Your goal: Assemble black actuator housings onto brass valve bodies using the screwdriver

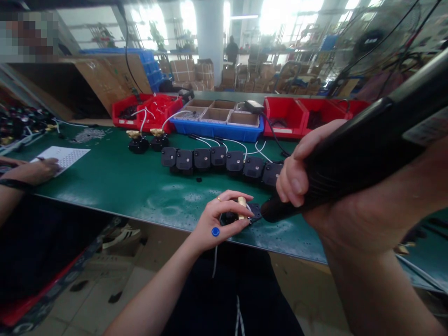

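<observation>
My left hand (210,219) pinches the brass fitting (241,207) of a small black unit (256,212) near the table's front edge. A white cable hangs down below that hand. In my right hand (364,214) is a thick black electric screwdriver (353,154), gripped around its body and slanting down to the left. Its nose is right beside the black unit; whether its tip touches a screw is hidden. Behind my hands, several black square housings (202,159) with white cables stand in a curved row.
Two brass-topped black units (138,142) stand farther left. Across the back are red bins (283,114) and a blue divided tray (217,129). A co-worker's hand (45,169) rests on a paper sheet (70,157) at left. A small black piece (199,179) lies on the green table (126,186).
</observation>
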The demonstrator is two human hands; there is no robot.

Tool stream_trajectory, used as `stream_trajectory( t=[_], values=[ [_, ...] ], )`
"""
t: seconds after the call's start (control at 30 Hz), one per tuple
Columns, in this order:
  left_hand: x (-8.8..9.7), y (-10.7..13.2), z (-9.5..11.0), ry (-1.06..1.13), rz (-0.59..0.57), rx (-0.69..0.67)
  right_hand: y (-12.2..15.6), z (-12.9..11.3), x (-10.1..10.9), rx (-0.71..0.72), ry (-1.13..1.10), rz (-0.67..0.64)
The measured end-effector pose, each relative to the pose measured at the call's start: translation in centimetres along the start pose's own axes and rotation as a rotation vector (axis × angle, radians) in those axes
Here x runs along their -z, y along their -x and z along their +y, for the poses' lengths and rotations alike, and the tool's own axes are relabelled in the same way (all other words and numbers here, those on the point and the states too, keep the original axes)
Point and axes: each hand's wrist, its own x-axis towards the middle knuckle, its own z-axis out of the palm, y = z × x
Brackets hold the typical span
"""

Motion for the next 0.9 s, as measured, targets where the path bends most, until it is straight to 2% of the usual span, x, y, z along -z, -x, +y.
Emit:
stream_trajectory(
  t=[0.17,0.47,0.7,0.83,0.9],
  values=[
    [0.1,0.0,-0.5,0.005,-0.030,-0.029,0.0,0.5,0.2,0.012,0.012,-0.036],
    [0.8,-0.2,-1.2,-0.105,-0.090,-0.108,0.0,0.9,-1.1,0.055,0.165,0.099],
    [1.1,-0.5,-1.5,-0.082,-0.123,-0.098,-0.3,1.5,-0.9,0.123,0.088,0.068],
    [1.0,-0.5,-1.0,-0.064,-0.136,-0.100,-0.5,0.9,-0.9,0.091,0.072,0.111],
    [0.4,-0.3,-0.6,-0.136,-0.095,-0.108,-0.4,0.0,-0.7,0.064,0.071,0.082]
  ],
)
